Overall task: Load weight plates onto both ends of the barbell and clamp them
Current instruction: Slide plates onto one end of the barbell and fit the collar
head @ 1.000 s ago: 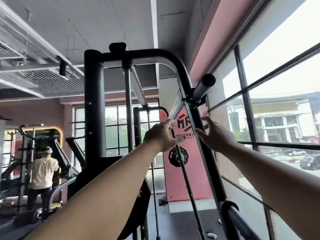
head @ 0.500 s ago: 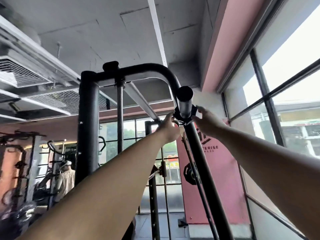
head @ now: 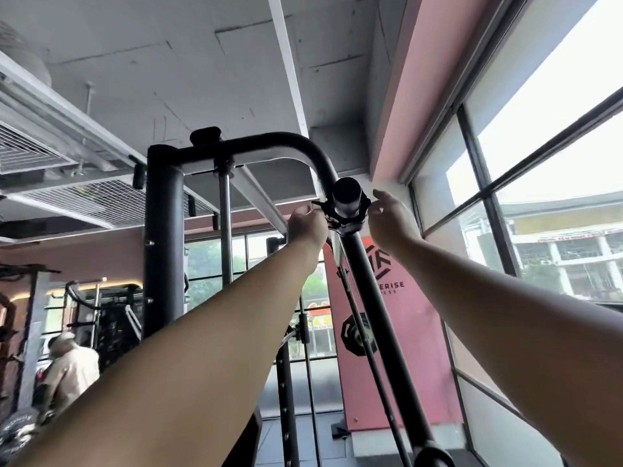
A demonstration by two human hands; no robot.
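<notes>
The barbell's near sleeve end [head: 347,196] points at me, high up beside the black rack upright [head: 377,298]. A black clamp collar [head: 344,220] sits around the sleeve just behind its tip. My left hand [head: 308,227] pinches the collar's left side, where its lever sticks out. My right hand [head: 391,220] hovers at the collar's right side with fingers loosely spread, barely touching it or just off it. No plate shows on this near end. Further down, at the far side of the rack, a black weight plate [head: 358,333] is visible.
The curved black rack frame [head: 269,146] arches overhead, with a thick post [head: 163,264] on the left. A large window [head: 539,197] fills the right. A pink banner [head: 404,348] stands behind the rack. Another person [head: 67,369] stands far left among machines.
Both hands rose from the slanted upright to the collar on the sleeve end. The left hand took hold of the collar's left side; the right hand's fingers have since loosened beside it.
</notes>
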